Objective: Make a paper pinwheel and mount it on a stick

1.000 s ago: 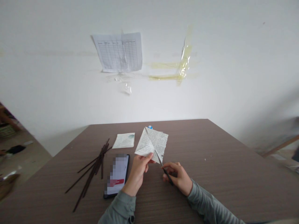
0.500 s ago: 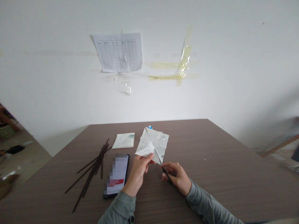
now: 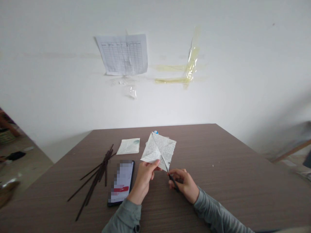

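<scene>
Left hand (image 3: 145, 179) pinches the paper (image 3: 155, 150) (its print too small to read) at centre; right hand (image 3: 186, 185), at its five o'clock, grips scissors (image 3: 173, 181), blades against it.

Soft, fairly dim light falls across the wall (image 3: 170, 106), palest just above the surface (image 3: 218, 194) and greyer toward its upper corners, with a blurry shadow to the right of the surface. Small glints mark the yellowed tape (image 3: 191, 68). Wide-angle stretching and softness affect the areas beside the surface, and square pixelation covers part of the phone (image 3: 121, 183).
</scene>
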The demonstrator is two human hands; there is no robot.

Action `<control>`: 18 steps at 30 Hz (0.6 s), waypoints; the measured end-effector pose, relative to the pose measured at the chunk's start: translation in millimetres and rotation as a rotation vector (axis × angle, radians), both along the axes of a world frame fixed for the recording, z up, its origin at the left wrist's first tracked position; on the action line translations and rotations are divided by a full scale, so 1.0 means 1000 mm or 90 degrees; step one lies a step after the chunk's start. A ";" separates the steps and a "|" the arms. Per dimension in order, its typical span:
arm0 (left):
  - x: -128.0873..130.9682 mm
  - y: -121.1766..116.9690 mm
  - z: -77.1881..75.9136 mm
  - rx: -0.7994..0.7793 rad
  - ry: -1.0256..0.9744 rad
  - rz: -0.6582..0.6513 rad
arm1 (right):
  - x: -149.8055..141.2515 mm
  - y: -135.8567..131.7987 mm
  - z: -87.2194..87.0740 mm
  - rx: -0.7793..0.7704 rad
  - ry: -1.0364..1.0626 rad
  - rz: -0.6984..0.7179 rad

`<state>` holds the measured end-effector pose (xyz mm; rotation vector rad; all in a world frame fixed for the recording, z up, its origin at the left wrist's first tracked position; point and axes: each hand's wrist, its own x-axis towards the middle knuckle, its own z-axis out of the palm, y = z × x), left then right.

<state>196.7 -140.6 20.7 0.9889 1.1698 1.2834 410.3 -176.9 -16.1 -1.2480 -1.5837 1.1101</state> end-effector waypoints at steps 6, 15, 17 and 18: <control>0.000 0.000 -0.001 -0.003 -0.008 0.002 | 0.001 0.000 0.001 0.002 -0.028 0.004; -0.001 0.001 0.000 -0.011 0.016 -0.002 | 0.003 0.000 -0.002 0.020 -0.032 0.003; -0.001 0.001 0.000 -0.015 0.023 -0.007 | 0.002 0.001 -0.003 0.017 -0.032 0.005; -0.001 0.001 -0.001 -0.015 0.027 -0.007 | 0.002 0.001 -0.004 0.017 -0.036 0.004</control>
